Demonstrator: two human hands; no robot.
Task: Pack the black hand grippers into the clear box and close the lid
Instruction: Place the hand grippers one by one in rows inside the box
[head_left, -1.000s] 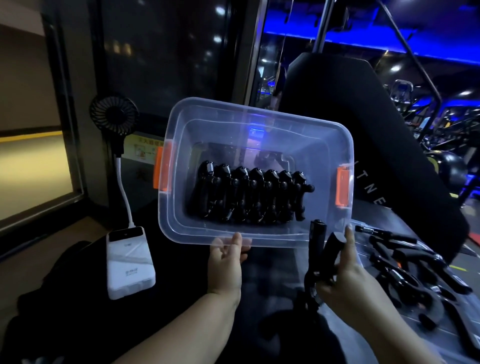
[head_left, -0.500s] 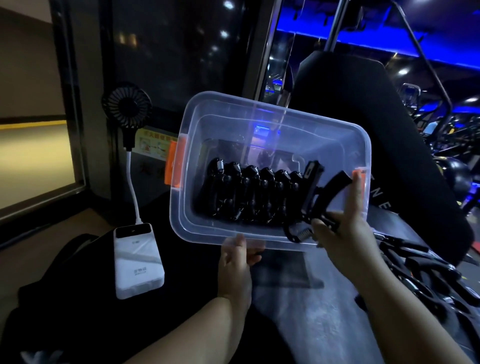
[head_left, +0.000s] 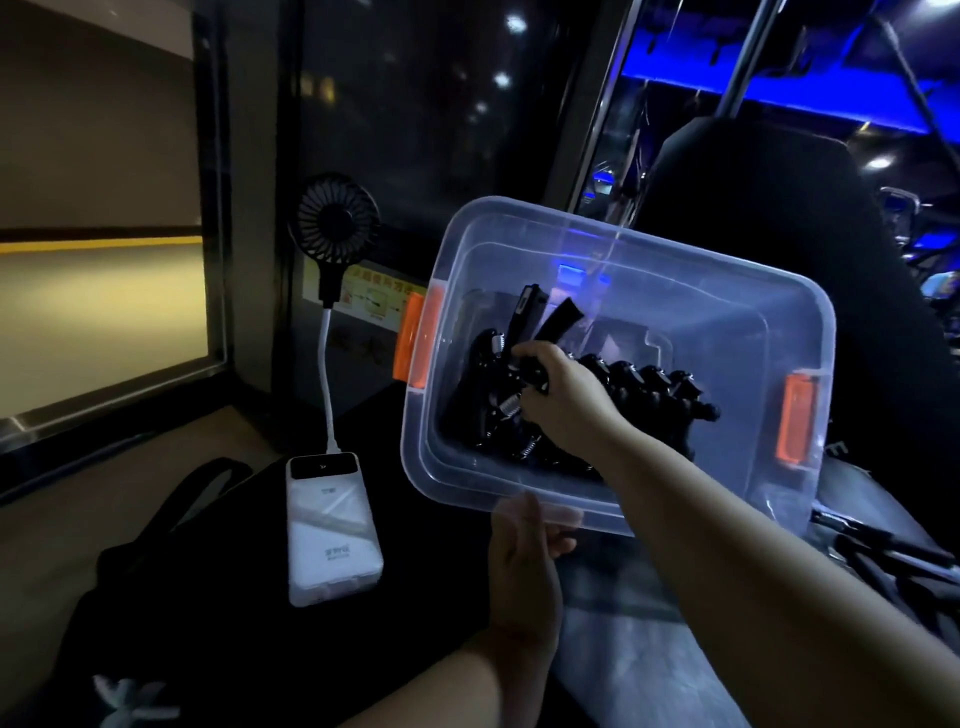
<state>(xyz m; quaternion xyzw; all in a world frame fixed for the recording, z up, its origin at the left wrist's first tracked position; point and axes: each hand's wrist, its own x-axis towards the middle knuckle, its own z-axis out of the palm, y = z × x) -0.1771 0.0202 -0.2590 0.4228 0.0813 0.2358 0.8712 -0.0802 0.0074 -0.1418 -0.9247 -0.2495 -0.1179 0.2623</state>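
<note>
Your left hand (head_left: 524, 540) pinches the near rim of the clear box (head_left: 649, 244), which is lifted and tilted open toward you. Your right hand (head_left: 563, 400) is inside the box, its grip curled tight round one black hand gripper (head_left: 540, 317), handles pointing up near the left end. The row of packed grippers (head_left: 660, 389) lies along the box floor, partly behind your wrist. The dark shapes (head_left: 883, 561) on the table (head_left: 623, 649) at right are probably more grippers, but it's too dim to confirm. A white power bank (head_left: 332, 530) with a clip fan (head_left: 335, 223) sits left of the box.

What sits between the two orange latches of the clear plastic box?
In the head view, a row of black hand grippers and the right hand gripping one more gripper.
</note>
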